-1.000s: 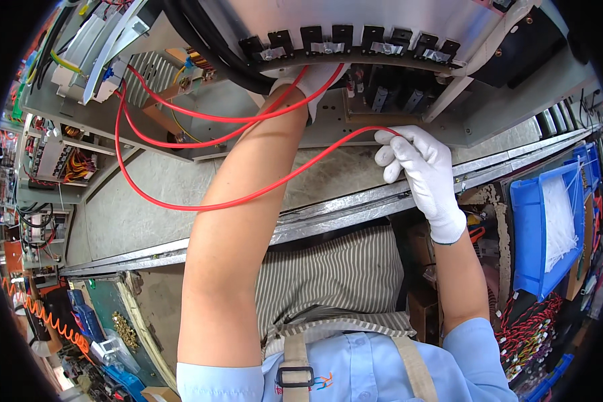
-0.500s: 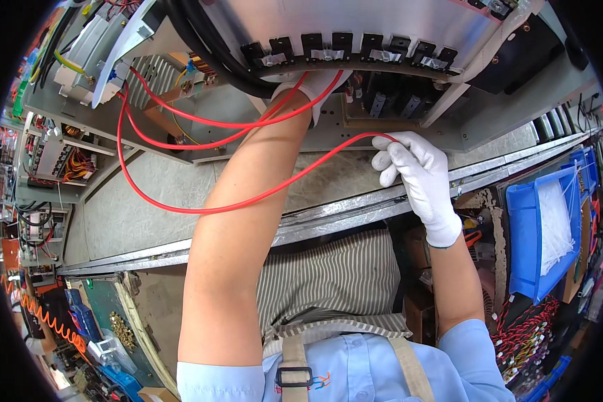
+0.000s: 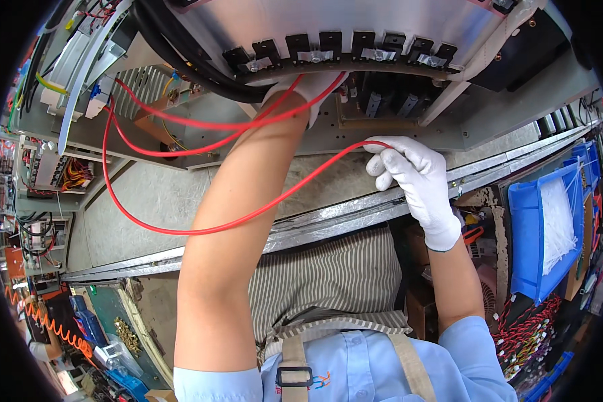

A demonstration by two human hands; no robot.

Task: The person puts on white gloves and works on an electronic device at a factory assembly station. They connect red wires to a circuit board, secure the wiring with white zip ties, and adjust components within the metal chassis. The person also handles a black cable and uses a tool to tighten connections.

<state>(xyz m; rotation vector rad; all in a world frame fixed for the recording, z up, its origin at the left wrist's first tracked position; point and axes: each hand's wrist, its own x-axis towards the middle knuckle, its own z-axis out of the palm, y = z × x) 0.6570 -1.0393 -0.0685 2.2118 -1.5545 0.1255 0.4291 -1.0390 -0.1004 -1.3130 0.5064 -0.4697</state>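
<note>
A red wire (image 3: pixel 248 216) runs from the unit at the left, loops down across my left forearm, and rises to my right hand (image 3: pixel 415 181). That white-gloved hand is closed, pinching the wire's end between thumb and fingers above the table edge. My left hand (image 3: pixel 313 87), also gloved, reaches up beneath the silver panel (image 3: pixel 355 20). Its fingers are hidden behind the panel, so what they touch cannot be seen. Two more red wires (image 3: pixel 201 124) pass from the same unit over my left wrist and go in under the panel.
Thick black cables (image 3: pixel 174 50) hang left of the panel. Black brackets (image 3: pixel 315 48) line its lower edge. A metal rail (image 3: pixel 328 226) edges the bench. A blue bin (image 3: pixel 526 241) of white ties stands at the right, above bundled small wires (image 3: pixel 526 335). An orange coiled hose (image 3: pixel 40 318) lies at the left.
The hanging loop of the wire has swung left and sagged lower. The cabinet appears shifted slightly left in view. My right hand keeps its pinch on the wire's end.
</note>
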